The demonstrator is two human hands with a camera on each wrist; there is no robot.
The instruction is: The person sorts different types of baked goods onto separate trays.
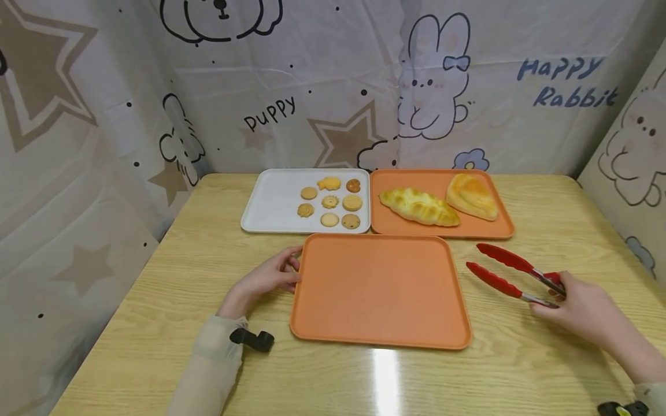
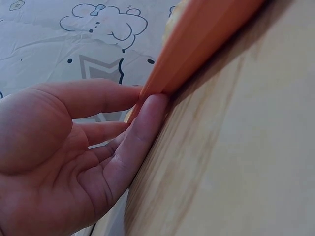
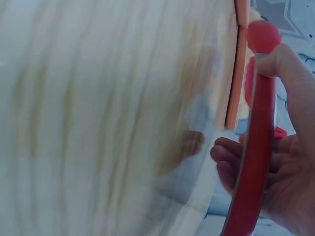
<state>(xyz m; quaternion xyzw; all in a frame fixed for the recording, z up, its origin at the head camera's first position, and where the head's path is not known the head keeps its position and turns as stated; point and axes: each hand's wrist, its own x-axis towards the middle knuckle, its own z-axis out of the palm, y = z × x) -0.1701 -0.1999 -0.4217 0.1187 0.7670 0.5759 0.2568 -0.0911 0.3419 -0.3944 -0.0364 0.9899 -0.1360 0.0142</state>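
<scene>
My left hand (image 1: 270,271) is at the left edge of the orange tray (image 1: 382,292) in the middle of the table. In the left wrist view its fingers pinch the tray's rim (image 2: 189,46). The right hand (image 1: 585,303), to the right of that tray, grips a pair of tongs (image 1: 512,271) with red tips and metal arms. The tongs' jaws are spread, nothing lies between them, and they point left toward the trays. In the right wrist view the thumb presses along one red tongs arm (image 3: 258,128).
Behind stands a white tray (image 1: 273,202) with several small cookies (image 1: 330,201). Beside it, a second orange tray (image 1: 489,231) bears a long braided bread (image 1: 418,207) and a triangular bread (image 1: 472,196). A printed cloth (image 1: 333,86) hangs behind the wooden table (image 1: 208,231).
</scene>
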